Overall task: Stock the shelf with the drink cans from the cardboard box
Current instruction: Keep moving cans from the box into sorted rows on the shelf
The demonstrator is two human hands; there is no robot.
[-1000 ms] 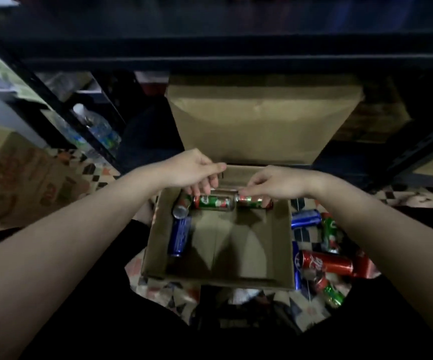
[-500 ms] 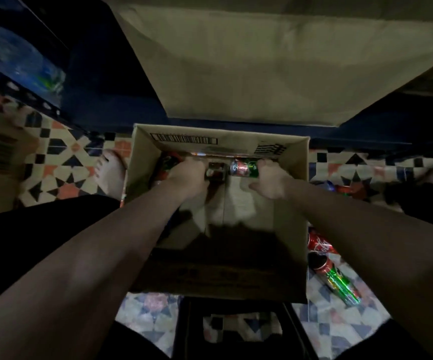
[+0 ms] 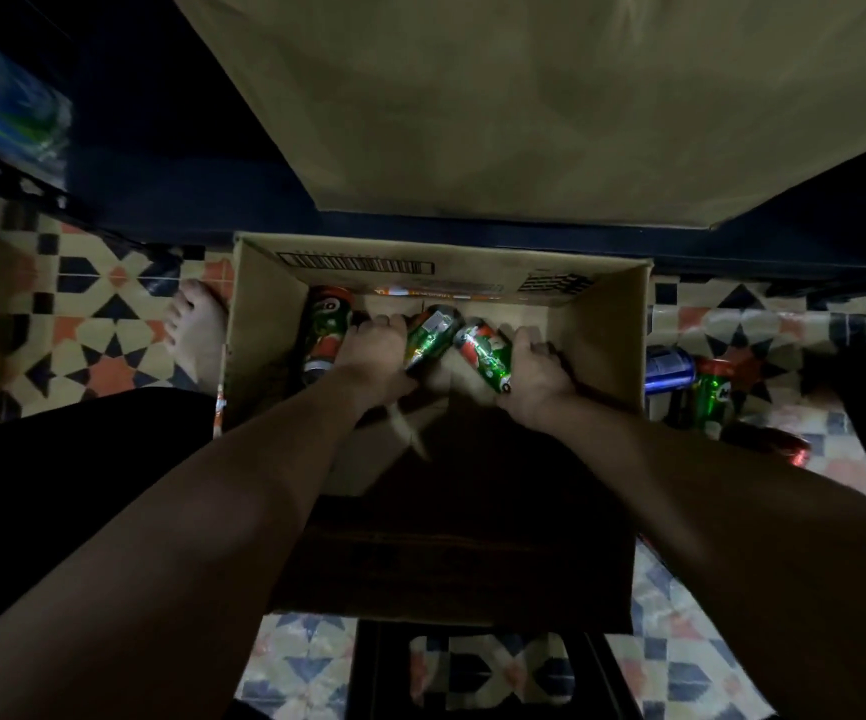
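Two hands are down inside the cardboard box, each wrapped round its own can. Left hand grips a green can, fingers curled over the body, can tilted with its top leaning toward the far wall. Right hand grips a second green can, tilted the opposite way, so the two cans form a rough V with their upper ends nearly touching, between the hands. Cannot tell whether either can is clear of the box floor.

Third can, red and green print, lies in the box's left far corner, just beside the left hand and apart from it. Box far wall shows a barcode strip along its top edge. Large flap stands open above the far wall, filling the upper part of the view. Near half of the box interior is in deep shadow; contents there unreadable.

Box sits on a patterned tile floor. To its right on the floor: a blue can, a green can on the floor and a red can, lying close together. A bare foot rests on the tiles, just beside the box's left wall. Dark shelf frame runs behind the box; blurred bottles at upper left.
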